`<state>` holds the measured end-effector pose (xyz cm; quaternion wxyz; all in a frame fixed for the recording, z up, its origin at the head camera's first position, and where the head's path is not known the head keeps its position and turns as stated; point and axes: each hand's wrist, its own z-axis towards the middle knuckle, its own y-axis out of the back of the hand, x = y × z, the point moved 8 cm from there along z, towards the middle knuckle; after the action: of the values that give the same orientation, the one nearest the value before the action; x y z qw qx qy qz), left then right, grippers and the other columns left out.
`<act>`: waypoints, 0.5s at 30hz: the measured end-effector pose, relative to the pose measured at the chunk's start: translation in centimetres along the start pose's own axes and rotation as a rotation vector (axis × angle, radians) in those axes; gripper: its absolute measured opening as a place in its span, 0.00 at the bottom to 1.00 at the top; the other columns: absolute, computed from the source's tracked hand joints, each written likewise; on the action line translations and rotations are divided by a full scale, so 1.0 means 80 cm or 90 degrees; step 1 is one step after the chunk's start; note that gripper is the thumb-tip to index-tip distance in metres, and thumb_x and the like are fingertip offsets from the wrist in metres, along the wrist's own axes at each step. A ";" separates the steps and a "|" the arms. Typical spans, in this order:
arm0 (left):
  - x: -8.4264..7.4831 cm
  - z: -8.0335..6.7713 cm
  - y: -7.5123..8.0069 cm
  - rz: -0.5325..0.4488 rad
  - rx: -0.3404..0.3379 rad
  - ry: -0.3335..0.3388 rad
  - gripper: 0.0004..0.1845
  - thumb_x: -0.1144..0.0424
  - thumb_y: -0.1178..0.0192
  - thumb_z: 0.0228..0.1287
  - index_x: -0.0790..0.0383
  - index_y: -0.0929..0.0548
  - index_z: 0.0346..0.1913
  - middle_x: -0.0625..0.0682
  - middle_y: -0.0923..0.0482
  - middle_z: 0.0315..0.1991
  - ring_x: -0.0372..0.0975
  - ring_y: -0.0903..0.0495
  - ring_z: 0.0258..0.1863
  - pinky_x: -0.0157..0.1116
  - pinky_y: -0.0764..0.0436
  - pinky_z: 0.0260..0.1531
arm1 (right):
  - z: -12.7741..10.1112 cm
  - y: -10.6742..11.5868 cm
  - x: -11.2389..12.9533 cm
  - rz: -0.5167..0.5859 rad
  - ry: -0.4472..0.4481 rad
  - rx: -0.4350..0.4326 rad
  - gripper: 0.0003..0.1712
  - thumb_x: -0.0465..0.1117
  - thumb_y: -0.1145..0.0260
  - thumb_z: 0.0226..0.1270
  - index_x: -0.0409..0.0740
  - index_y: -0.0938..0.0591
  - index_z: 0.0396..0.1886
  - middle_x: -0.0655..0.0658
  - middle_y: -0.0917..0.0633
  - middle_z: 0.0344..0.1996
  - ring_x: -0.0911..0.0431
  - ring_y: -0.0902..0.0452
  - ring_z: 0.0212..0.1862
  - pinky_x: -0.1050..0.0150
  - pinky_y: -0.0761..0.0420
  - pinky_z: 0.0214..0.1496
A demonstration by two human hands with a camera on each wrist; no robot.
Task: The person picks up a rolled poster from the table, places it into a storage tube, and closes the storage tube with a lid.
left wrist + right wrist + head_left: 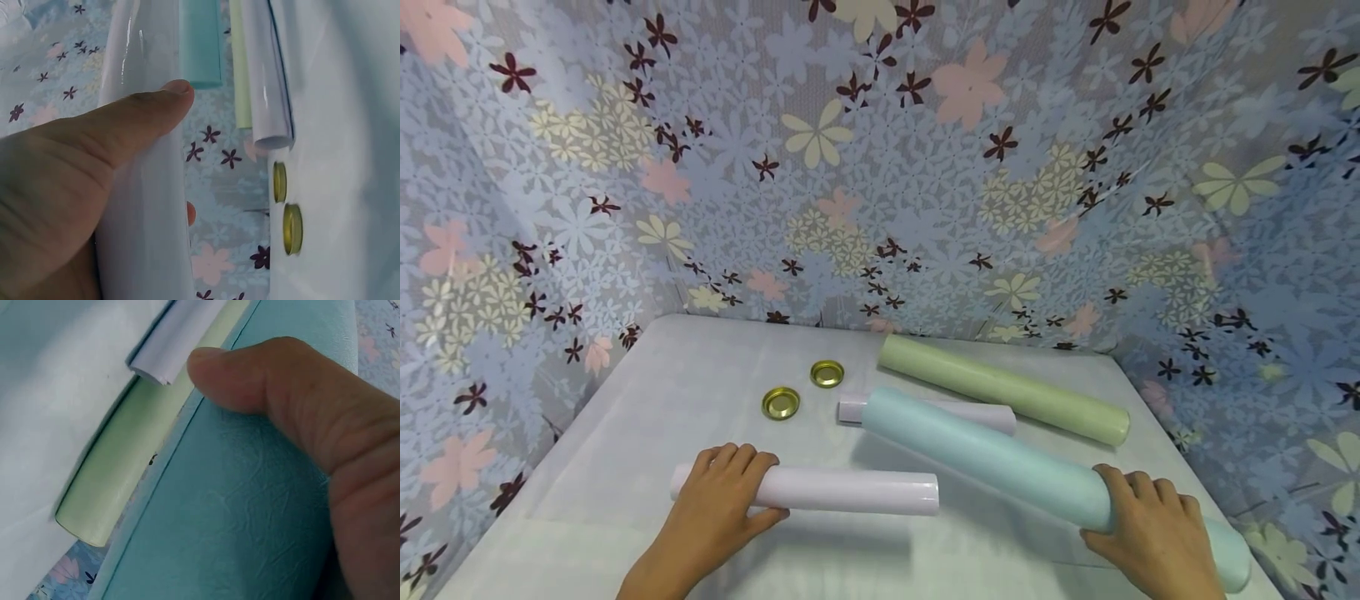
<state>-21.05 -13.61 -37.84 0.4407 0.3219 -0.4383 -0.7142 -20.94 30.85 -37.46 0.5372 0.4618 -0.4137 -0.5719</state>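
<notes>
Makeshift recording booth: floral cloth backdrop [880, 167] around a white-covered table [625, 467].

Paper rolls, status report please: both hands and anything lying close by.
Left hand grips white roll. Right hand grips blue roll. Green roll, second white roll behind; two gold lids beyond the left hand.

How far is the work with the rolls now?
Little looks finished. The left hand grips a white roll and the right hand grips the blue roll, both low over the table. The green roll, a second white roll and two gold lids lie untouched.
</notes>
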 end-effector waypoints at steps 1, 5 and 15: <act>0.003 0.001 0.002 0.000 -0.002 0.003 0.30 0.40 0.27 0.38 0.52 0.22 0.44 0.44 0.23 0.36 0.40 0.25 0.41 0.45 0.28 0.49 | 0.001 0.002 -0.001 -0.001 0.006 -0.005 0.50 0.58 0.19 0.25 0.43 0.24 0.53 0.35 0.19 0.37 0.38 0.26 0.37 0.38 0.31 0.36; 0.012 0.005 0.010 0.001 -0.011 0.010 0.30 0.41 0.27 0.39 0.53 0.22 0.44 0.45 0.22 0.37 0.41 0.24 0.42 0.46 0.27 0.49 | 0.005 0.008 -0.006 -0.006 0.021 -0.012 0.50 0.58 0.19 0.25 0.43 0.25 0.54 0.35 0.19 0.38 0.38 0.26 0.37 0.38 0.31 0.36; 0.026 0.015 0.024 0.010 -0.002 0.024 0.32 0.40 0.29 0.41 0.55 0.22 0.48 0.49 0.21 0.40 0.46 0.24 0.46 0.49 0.28 0.50 | 0.016 0.016 -0.012 0.001 0.049 -0.041 0.53 0.60 0.19 0.22 0.43 0.25 0.55 0.33 0.19 0.39 0.37 0.25 0.37 0.38 0.30 0.35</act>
<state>-22.23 -15.55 -35.75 0.4546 0.3312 -0.4313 -0.7054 -21.88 31.70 -35.81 0.5677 0.4656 -0.3744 -0.5663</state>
